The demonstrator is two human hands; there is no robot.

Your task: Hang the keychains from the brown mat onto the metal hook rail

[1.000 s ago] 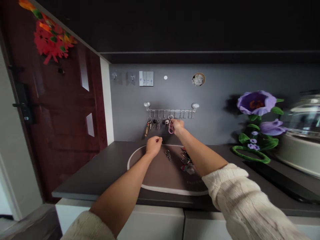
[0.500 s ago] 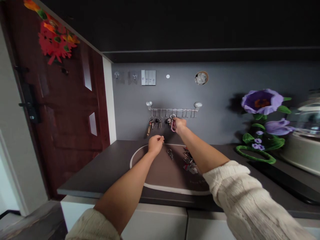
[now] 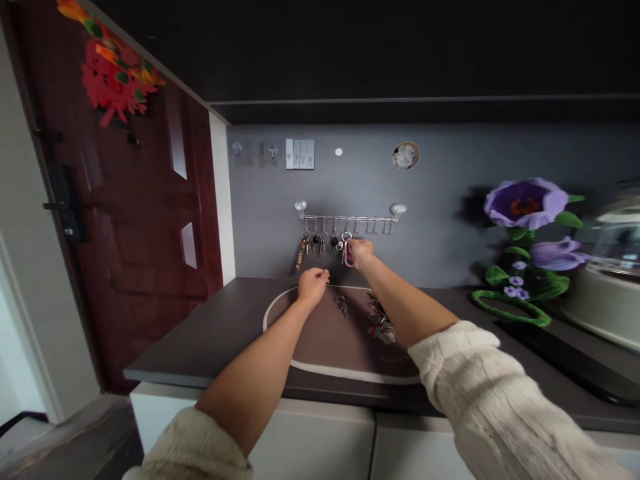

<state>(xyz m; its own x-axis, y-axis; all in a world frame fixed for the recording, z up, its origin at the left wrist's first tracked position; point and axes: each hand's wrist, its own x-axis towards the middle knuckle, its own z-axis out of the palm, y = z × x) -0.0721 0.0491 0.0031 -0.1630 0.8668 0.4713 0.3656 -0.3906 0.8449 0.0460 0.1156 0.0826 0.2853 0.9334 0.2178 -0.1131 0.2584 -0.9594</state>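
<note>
While the right hand pinches the pink strap of 1 key ring just below the hook rail, seemingly to steady it there, the left hand is above the mat, fingers together, though whether around something I cannot tell.

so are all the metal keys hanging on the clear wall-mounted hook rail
No, a small bunch of metal keys lies on the brown, pale-edged mat below the rail.
</note>
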